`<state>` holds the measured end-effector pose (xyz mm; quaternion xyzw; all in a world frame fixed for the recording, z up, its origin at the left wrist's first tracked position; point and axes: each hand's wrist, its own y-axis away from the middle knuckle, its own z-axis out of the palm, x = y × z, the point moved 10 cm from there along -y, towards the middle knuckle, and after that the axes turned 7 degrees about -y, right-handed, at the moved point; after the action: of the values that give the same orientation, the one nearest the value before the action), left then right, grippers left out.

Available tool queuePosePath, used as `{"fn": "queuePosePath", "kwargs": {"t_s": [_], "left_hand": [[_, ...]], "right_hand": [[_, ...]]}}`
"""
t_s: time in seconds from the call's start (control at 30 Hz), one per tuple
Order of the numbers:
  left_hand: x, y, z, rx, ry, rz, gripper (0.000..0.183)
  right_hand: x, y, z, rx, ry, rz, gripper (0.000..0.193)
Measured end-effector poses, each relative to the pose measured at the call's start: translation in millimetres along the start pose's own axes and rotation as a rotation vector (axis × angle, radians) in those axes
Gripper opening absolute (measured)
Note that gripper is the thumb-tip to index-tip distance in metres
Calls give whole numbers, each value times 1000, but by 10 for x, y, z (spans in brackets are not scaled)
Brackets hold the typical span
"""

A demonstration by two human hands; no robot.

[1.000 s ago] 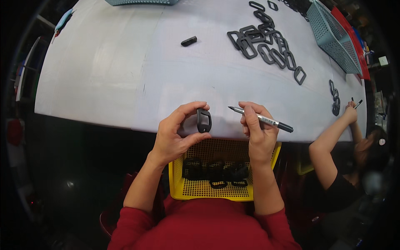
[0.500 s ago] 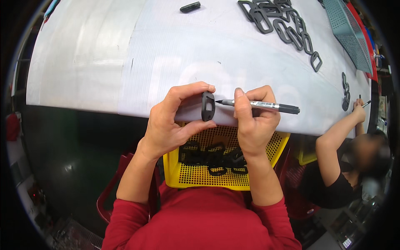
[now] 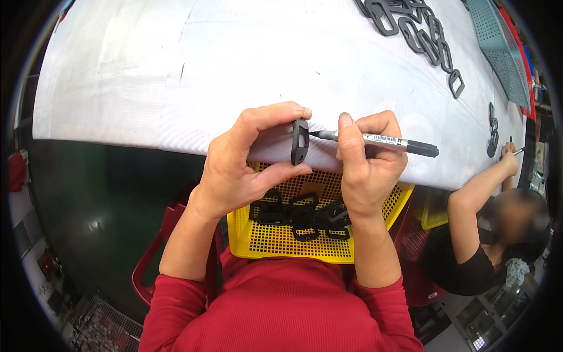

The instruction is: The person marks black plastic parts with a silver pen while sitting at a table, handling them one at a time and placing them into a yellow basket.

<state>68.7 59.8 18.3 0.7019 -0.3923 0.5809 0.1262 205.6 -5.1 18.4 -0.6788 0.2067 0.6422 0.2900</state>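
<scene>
Between thumb and fingertips, my left hand (image 3: pixel 243 158) holds a black oval frame-shaped part (image 3: pixel 299 142) on edge, above the table's near edge. My right hand (image 3: pixel 369 161) grips a marker pen (image 3: pixel 387 142) with a grey-white barrel and black ends. Its dark tip points left and meets, or nearly meets, the inner side of the part. Below both hands sits a yellow perforated basket (image 3: pixel 293 249) with several similar black parts (image 3: pixel 305 217) inside.
White-covered table (image 3: pixel 117 76) ahead. More black frame parts (image 3: pixel 431 47) lie in a string at far right, near a blue-grey basket (image 3: pixel 498 53). At right, a co-worker's hand (image 3: pixel 509 161) holds a pen beside a small row of parts (image 3: pixel 492 132). A red chair (image 3: pixel 153 252) stands left.
Both hands, with the part and marker, appear slightly farther right and up in the picture. The view has shifted a little, and the black cap-like piece at the top has left the picture.
</scene>
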Motion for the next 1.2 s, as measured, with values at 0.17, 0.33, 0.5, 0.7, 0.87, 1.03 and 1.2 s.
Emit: {"fn": "queuePosePath", "kwargs": {"t_s": [0.17,0.33,0.5,0.7,0.87,1.03,1.2], "left_hand": [[-9,9,-60,99,-9,15,56],[-15,5,-47,90,-35,11,57],[-9,-77,-59,-33,129,-90,65],[-23,-32,135,-254,648,-375,73],[-83,-122,8,-145,738,-328,56],[304,-121,-179,182,236,179,67],[405,-100,-126,73,-13,356,68]], "right_hand": [[-29,7,20,3,23,-13,20],[-13,20,-2,-8,52,-23,18],[-107,-4,-90,-12,-355,-3,7],[-443,-14,336,-537,-202,-184,30],[-132,-96,75,-241,-417,216,24],[196,26,266,-175,-830,545,29],[233,135,401,-189,-735,610,32]]}}
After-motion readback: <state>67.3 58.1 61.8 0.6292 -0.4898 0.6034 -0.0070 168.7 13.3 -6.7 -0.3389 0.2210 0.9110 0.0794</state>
